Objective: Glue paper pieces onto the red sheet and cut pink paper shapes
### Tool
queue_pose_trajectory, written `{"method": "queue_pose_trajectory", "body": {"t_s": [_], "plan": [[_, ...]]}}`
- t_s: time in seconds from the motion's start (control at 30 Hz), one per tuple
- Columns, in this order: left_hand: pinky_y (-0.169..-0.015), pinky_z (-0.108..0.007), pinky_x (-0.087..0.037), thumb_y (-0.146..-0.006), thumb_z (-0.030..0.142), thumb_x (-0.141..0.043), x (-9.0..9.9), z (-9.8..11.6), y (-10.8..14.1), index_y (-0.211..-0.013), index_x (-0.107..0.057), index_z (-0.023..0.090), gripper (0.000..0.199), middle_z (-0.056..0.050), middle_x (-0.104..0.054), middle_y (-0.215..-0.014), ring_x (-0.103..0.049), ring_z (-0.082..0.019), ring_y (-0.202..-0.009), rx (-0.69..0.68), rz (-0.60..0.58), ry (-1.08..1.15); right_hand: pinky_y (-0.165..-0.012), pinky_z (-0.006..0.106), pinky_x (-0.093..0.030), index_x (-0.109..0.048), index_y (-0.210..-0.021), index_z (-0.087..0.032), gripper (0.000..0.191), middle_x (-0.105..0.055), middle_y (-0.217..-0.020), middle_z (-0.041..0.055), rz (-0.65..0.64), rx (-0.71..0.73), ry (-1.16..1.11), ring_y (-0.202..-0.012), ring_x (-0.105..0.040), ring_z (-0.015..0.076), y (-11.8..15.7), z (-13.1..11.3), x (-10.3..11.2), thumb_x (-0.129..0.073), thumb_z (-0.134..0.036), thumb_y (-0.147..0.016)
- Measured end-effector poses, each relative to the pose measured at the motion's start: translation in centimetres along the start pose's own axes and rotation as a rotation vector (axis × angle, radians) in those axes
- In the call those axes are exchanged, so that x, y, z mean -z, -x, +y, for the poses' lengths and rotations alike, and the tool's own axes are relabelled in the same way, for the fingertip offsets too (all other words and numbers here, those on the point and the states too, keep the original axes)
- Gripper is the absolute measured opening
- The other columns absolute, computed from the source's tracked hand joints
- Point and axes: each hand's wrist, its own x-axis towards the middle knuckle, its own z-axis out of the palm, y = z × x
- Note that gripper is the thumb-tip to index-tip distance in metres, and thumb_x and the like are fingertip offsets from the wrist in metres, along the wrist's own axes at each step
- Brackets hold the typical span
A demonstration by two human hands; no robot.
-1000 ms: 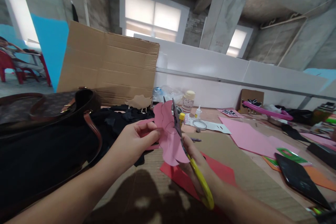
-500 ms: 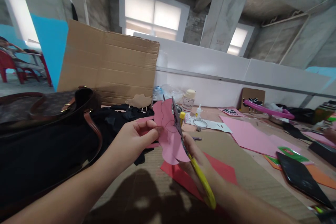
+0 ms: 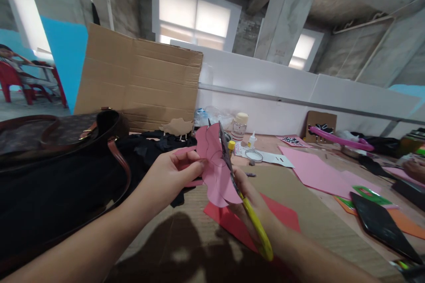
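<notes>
Between thumb and fingers, my left hand [image 3: 181, 170] pinches a piece of pink paper [image 3: 212, 177] with curved pencil lines drawn on it. My right hand [image 3: 250, 203] grips scissors [image 3: 254, 221] with yellow handles. Their dark blades point up and away, one in front of the paper's right side and the other tip showing behind its top edge. Part of my right hand is hidden by the paper and the handle. A red paper sheet [image 3: 282, 213] lies on the cardboard below my right hand.
A dark bag [image 3: 66, 177] with brown straps stands at the left. Behind are a glue stick [image 3: 231, 147], a glue bottle [image 3: 252, 140], a tape roll [image 3: 253, 155] and a jar [image 3: 239, 127]. Pink sheets [image 3: 308, 168] and a black phone-like slab [image 3: 381, 223] lie right. Another person's hand [image 3: 415, 170] shows at far right.
The view has shifted very slightly. The paper and scissors hold nearly the same position in my hands. At the far right, the other person's hand shows more.
</notes>
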Motion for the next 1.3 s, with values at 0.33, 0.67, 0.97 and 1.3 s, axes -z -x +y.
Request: {"method": "queue_pose_trajectory", "body": {"t_s": [0.33, 0.67, 0.97, 1.3], "plan": [[-0.067, -0.026, -0.054, -0.069, 0.047, -0.079, 0.2, 0.0, -0.1, -0.068, -0.067, 0.019, 0.031, -0.001, -0.068, -0.069, -0.064, -0.017, -0.070, -0.061, 0.025, -0.045, -0.081, 0.033, -0.051, -0.057, -0.120, -0.026, 0.058, -0.064, -0.104, 0.0069, 0.011, 0.027, 0.010, -0.091, -0.060, 0.0221, 0.0, 0.7, 0.0, -0.063, -0.071, -0.084], [-0.060, -0.020, -0.050, -0.072, 0.041, -0.077, 0.2, 0.5, 0.0, -0.066, -0.064, 0.019, 0.027, 0.004, -0.061, -0.062, -0.057, -0.011, -0.060, -0.113, 0.018, -0.028, -0.077, 0.034, -0.048, -0.057, -0.115, -0.027, 0.054, -0.060, -0.096, 0.0059, -0.010, -0.004, 0.047, -0.085, -0.056, 0.0225, 0.1, -0.3, -0.1, -0.062, -0.070, -0.084], [-0.062, -0.021, -0.051, -0.073, 0.041, -0.077, 0.2, 0.4, 0.2, -0.069, -0.065, 0.018, 0.026, 0.003, -0.063, -0.066, -0.060, -0.012, -0.062, -0.103, -0.004, -0.045, -0.080, 0.036, -0.050, -0.054, -0.126, -0.027, 0.058, -0.060, -0.093, 0.0057, 0.003, 0.031, 0.052, -0.099, -0.060, 0.0270, 0.1, 0.8, 0.0, -0.058, -0.070, -0.088], [-0.062, -0.018, -0.050, -0.076, 0.040, -0.077, 0.4, 0.1, 0.1, -0.073, -0.065, 0.017, 0.027, 0.004, -0.062, -0.067, -0.059, -0.009, -0.063, -0.106, -0.043, -0.032, -0.080, 0.032, -0.049, -0.053, -0.132, -0.028, 0.052, -0.062, -0.102, 0.0059, -0.010, 0.078, 0.008, -0.092, -0.059, 0.0219, 0.2, 1.3, 0.1, -0.060, -0.060, -0.092]]}}
